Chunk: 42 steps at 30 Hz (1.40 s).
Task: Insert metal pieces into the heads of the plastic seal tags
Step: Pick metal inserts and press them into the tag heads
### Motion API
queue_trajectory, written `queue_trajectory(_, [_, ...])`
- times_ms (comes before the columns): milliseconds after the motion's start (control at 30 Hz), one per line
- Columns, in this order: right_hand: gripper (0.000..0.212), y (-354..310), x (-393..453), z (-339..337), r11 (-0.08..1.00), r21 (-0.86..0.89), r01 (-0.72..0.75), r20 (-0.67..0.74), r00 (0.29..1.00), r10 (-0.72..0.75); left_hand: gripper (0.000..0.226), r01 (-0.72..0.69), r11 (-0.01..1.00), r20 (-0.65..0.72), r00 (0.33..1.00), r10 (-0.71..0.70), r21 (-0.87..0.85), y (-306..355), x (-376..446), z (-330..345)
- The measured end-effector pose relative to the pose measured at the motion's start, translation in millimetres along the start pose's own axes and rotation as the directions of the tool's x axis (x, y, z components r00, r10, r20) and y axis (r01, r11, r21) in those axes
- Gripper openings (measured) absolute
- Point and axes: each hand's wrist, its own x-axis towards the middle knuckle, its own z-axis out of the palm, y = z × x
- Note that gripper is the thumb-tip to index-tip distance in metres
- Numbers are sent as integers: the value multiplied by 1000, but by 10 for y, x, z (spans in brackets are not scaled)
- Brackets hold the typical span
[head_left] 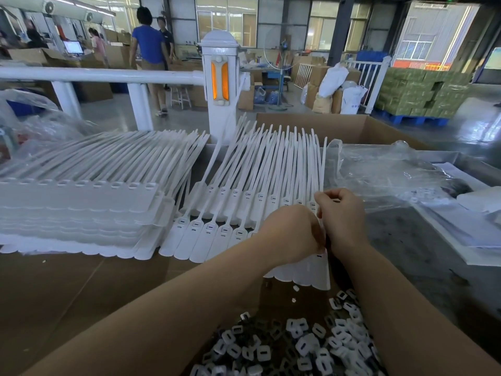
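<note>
Two bare forearms reach forward over a brown cardboard-covered surface (67,289) to the fanned row of white plastic seal tags (230,213), whose flat heads lie toward the person and whose thin tails point away. The left hand (291,230) rests at the near right end of that row, fingers curled down onto the tag heads; what they grasp is hidden by the back of the hand, so I cannot tell. The right hand (340,213) sits just beside it, touching it, fingers (320,198) curled and pinching the tail of the rightmost tag. Several heads in the row show a small dark slot. Left of the row stands a neat stack of white seal tag sheets (78,213). Nearer the person than the row, between the forearms, lies a loose heap of small square metal pieces (298,346) with slotted centres. Right of the row lies crumpled clear plastic wrap (379,175), and behind the row a white railing post with orange reflectors (220,74)
</note>
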Motion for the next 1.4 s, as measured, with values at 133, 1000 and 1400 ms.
queue_trajectory(133, [11, -6, -9, 2, 1000, -10, 5, -3, 1000, -5, 14, -100, 994, -16, 995, 99, -44, -86, -64, -33])
queue_trajectory(1000, [4, 13, -7, 6, 1000, -21, -23, -7, 1000, 22, 29, -344, 939, 364, 875, 318, 7, -174, -790, -225])
queue_trajectory(1400, [7, -3, -13, 0, 999, -32, -21, -5, 1000, 21, 11, -88, 960, 313, 934, 172, -266, -253, -871, -296])
